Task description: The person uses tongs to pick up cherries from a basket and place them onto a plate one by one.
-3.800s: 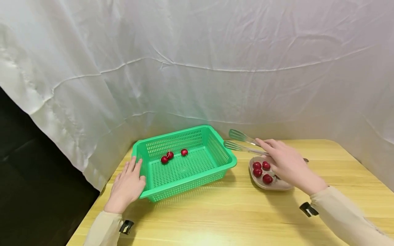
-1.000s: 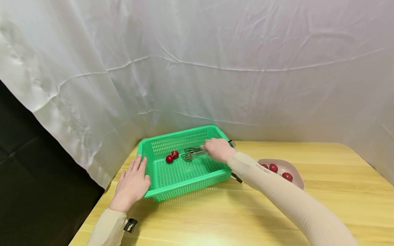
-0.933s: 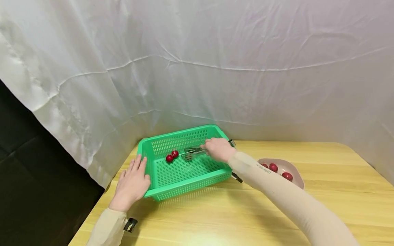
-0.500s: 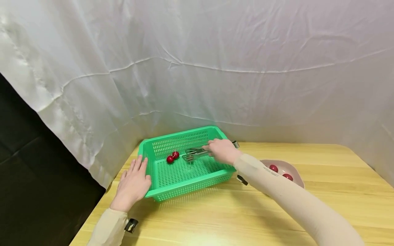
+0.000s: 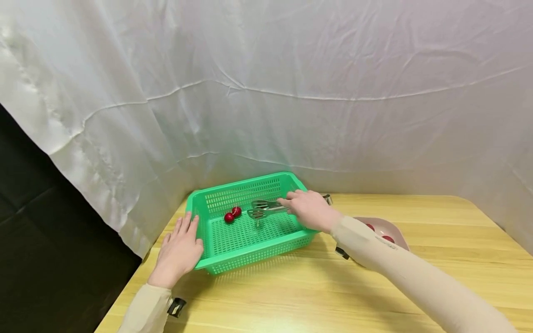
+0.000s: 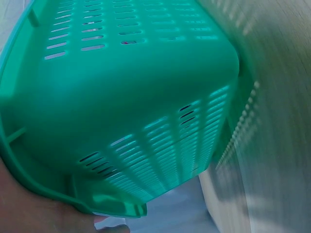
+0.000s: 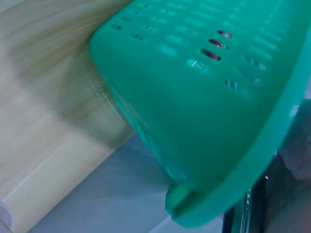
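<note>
In the head view, my right hand [image 5: 310, 209] grips metal slotted tongs [image 5: 259, 213] over the right side of the green plastic basket [image 5: 254, 259]. A thin stem shows just below the tong heads, with a hint of red through their slots. Two red cherries [image 5: 229, 217] lie touching to the left of the tongs, on the basket floor. My left hand [image 5: 179, 252] rests on the basket's left rim, fingers straight. The left wrist view shows the basket wall [image 6: 121, 82] close up. Red spots show through the wall's slots in the right wrist view.
A pale pink dish [image 5: 397, 231] with cherries [image 5: 388, 239] stands right of the basket, partly hidden by my right sleeve [image 5: 399, 268]. Both sit on a wooden table [image 5: 270, 300]. A white curtain [image 5: 291, 129] hangs close behind; a dark area [image 5: 54, 259] lies left of the table.
My right hand has carried the tongs left from above the dish into the basket; over the last half second the hand shifts slightly right while the tong heads hardly move. The left hand stays put.
</note>
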The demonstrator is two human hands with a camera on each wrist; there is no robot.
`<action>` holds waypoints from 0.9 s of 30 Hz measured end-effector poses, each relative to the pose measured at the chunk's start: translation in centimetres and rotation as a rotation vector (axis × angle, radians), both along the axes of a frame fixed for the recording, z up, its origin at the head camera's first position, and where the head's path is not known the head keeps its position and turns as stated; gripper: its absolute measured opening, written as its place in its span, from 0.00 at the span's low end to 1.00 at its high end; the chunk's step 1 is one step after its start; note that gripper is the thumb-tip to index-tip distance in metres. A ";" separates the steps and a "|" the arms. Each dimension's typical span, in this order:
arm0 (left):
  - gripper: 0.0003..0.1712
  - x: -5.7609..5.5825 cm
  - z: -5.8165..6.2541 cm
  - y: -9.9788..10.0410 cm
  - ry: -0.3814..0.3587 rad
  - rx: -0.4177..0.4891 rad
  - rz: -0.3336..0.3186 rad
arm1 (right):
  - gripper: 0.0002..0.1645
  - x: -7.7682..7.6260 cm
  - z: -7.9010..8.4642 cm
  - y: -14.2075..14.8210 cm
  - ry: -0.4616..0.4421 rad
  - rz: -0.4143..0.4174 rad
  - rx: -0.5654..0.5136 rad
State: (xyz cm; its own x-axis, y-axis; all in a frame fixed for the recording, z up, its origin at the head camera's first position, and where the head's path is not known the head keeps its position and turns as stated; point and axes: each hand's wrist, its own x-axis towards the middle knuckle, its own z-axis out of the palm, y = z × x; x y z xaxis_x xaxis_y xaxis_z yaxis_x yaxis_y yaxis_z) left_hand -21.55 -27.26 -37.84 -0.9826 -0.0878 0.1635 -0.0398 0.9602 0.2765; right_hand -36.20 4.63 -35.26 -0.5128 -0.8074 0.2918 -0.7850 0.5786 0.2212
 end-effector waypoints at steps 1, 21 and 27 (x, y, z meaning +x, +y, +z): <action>0.36 0.0 0.0 0.0 -0.001 0.000 0.001 | 0.28 0.2 0.1 0.1 0.012 0.007 -0.006; 0.36 -0.1 0.0 -0.6 0.008 -0.001 0.000 | 0.33 3.3 0.9 3.6 0.115 -0.018 -0.092; 0.36 0.1 0.2 -0.6 0.002 0.004 0.000 | 0.34 4.2 1.4 5.1 0.121 -0.028 -0.121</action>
